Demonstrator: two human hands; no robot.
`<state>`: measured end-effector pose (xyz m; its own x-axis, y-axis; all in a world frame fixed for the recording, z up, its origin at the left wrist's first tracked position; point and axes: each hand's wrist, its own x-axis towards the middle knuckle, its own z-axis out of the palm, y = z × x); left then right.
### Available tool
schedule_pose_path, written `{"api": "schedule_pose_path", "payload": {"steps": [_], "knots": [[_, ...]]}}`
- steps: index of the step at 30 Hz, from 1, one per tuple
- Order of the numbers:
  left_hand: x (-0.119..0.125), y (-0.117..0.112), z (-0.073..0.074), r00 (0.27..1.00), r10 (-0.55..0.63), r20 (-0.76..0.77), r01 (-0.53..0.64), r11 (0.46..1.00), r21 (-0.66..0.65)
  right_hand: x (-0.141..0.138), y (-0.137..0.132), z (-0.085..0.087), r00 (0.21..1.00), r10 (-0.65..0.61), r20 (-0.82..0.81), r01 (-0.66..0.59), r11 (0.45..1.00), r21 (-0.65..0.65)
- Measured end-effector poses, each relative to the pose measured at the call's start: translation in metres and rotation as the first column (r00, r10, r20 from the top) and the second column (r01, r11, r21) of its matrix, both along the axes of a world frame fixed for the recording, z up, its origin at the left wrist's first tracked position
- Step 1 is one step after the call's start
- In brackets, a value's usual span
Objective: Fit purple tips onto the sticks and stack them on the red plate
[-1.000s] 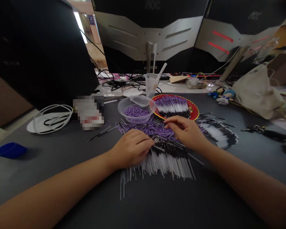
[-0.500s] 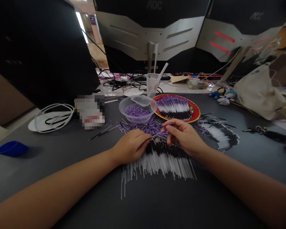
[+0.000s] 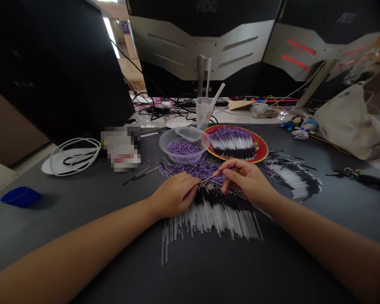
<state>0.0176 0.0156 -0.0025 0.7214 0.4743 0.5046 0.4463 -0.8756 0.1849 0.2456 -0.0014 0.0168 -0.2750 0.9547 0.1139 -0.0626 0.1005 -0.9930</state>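
Left fingers (image 3: 194, 182) and right fingers (image 3: 223, 168) pinched on thin stick (image 3: 207, 179), slanting up rightward

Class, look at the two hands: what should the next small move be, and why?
Probably the right hand should push gently along the thin stick toward the left hand. Both hands pinch it, loose purple pieces lie just beyond, and the sticks on the red plate have purple ends. Whether a purple piece is already pinched is unclear.

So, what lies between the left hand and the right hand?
In the head view, a thin light stick spans from the left hand to the right hand, over black-and-white sticks.
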Motion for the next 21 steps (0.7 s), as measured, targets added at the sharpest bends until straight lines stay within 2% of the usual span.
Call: {"api": "schedule_pose_path", "payload": {"steps": [5, 21], "knots": [[0.0004, -0.0009, 0.0000, 1.000, 0.003, -0.001, -0.003, 1.000, 0.008, 0.0003, 0.0002, -0.0010, 0.999, -0.009, 0.033, 0.008, 1.000, 0.030], [0.0005, -0.0016, 0.0004, 1.000, 0.013, -0.020, -0.012, 1.000, 0.017, 0.0012, -0.0022, -0.0051, 1.000, -0.001, 0.007, 0.001, 1.000, -0.025]]}}
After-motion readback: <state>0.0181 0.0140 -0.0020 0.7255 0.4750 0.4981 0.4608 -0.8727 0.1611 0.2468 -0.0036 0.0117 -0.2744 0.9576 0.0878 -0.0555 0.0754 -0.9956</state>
